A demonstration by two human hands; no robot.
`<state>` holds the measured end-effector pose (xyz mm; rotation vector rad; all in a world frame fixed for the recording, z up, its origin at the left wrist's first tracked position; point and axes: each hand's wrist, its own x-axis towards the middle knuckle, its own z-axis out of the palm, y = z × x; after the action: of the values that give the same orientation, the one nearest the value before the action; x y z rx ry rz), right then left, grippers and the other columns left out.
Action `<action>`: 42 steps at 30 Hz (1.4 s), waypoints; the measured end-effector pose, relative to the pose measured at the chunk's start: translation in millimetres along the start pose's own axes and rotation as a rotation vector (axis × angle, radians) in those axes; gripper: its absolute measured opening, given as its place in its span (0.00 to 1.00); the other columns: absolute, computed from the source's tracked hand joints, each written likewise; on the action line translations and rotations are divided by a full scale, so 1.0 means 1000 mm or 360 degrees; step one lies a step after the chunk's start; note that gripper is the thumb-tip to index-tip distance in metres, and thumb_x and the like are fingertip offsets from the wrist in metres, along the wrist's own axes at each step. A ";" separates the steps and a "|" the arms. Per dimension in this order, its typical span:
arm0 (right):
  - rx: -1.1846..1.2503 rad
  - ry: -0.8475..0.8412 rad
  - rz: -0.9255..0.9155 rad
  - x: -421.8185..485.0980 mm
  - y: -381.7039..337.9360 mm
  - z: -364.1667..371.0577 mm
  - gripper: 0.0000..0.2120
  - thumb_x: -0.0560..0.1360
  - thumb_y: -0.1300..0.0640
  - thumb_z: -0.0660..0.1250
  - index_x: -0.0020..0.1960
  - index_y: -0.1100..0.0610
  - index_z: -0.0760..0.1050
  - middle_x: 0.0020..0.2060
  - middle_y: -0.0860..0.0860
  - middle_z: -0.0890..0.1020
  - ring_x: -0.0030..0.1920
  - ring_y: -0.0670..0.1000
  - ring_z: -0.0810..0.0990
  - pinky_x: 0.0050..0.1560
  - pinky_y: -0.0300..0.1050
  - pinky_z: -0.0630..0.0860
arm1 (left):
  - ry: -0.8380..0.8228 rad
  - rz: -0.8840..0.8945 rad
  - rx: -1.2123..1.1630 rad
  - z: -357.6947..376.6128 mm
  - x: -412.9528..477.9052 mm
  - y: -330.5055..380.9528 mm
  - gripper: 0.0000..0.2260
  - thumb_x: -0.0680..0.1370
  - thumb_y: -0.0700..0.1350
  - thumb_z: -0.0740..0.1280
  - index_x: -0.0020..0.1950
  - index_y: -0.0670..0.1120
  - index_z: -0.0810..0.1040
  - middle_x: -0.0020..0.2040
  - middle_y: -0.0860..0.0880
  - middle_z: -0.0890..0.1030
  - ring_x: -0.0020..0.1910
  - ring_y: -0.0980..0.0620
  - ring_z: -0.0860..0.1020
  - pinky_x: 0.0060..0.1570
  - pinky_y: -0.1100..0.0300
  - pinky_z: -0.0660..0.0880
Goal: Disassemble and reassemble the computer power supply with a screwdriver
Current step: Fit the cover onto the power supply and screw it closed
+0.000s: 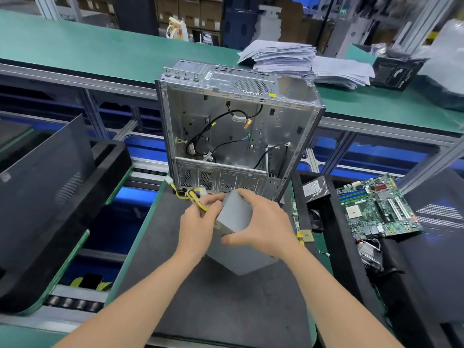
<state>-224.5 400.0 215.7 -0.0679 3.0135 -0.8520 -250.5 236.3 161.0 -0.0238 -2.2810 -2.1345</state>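
Observation:
A grey metal power supply (236,217) is tilted on one edge over the dark mat (216,302), just in front of the open computer case (233,131). My right hand (261,222) grips its top and near side. My left hand (198,222) holds its left end, where the yellow cables (190,197) with white connectors come out. The case stands upright with its side panel off, loose black wires hanging inside. A screwdriver with a yellow handle (300,238) lies partly hidden behind my right wrist.
A green motherboard (376,207) and a heatsink (369,252) lie on black foam at the right. A black tray (57,207) leans at the left beside a roller conveyor. Stacked papers (301,61) sit on the green bench behind the case.

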 end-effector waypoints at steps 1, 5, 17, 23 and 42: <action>-0.0135 -0.0028 -0.0043 0.003 -0.001 -0.003 0.50 0.54 0.31 0.76 0.73 0.36 0.64 0.63 0.40 0.79 0.63 0.49 0.76 0.53 0.49 0.70 | -0.0004 -0.0066 -0.0092 0.003 -0.003 -0.009 0.17 0.73 0.62 0.63 0.56 0.62 0.85 0.52 0.59 0.86 0.50 0.61 0.81 0.46 0.58 0.75; -0.0496 -0.0197 -0.0223 0.010 0.002 0.003 0.47 0.56 0.33 0.76 0.72 0.38 0.66 0.55 0.42 0.79 0.57 0.52 0.79 0.48 0.48 0.73 | -0.0074 -0.0526 -0.0405 0.014 -0.020 -0.039 0.22 0.73 0.70 0.64 0.62 0.65 0.82 0.59 0.57 0.85 0.60 0.55 0.81 0.60 0.50 0.75; -0.0546 -0.0339 -0.0267 0.020 0.024 0.024 0.49 0.56 0.32 0.75 0.74 0.38 0.62 0.49 0.42 0.74 0.54 0.53 0.77 0.48 0.51 0.76 | -0.0907 -0.1050 0.1165 -0.042 0.006 -0.010 0.41 0.76 0.78 0.48 0.55 0.47 0.85 0.45 0.47 0.88 0.43 0.50 0.87 0.46 0.60 0.81; -0.0544 -0.0363 -0.0266 0.020 0.025 0.024 0.51 0.57 0.32 0.75 0.76 0.39 0.61 0.51 0.42 0.74 0.56 0.53 0.77 0.49 0.52 0.76 | -0.0061 0.0142 0.1680 -0.045 0.027 0.015 0.20 0.80 0.61 0.65 0.34 0.48 0.76 0.34 0.53 0.80 0.40 0.47 0.80 0.37 0.54 0.73; 0.1550 0.0572 0.0876 -0.027 0.068 0.046 0.17 0.76 0.50 0.77 0.63 0.49 0.77 0.60 0.47 0.84 0.60 0.48 0.83 0.58 0.47 0.78 | -0.0376 -0.0287 0.0851 0.026 0.009 -0.013 0.08 0.86 0.53 0.55 0.61 0.53 0.68 0.55 0.51 0.77 0.53 0.47 0.75 0.46 0.52 0.68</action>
<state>-199.0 434.3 140.7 0.9264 2.2578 -2.2201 -260.0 260.9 146.3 -0.0669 -3.0234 -1.5817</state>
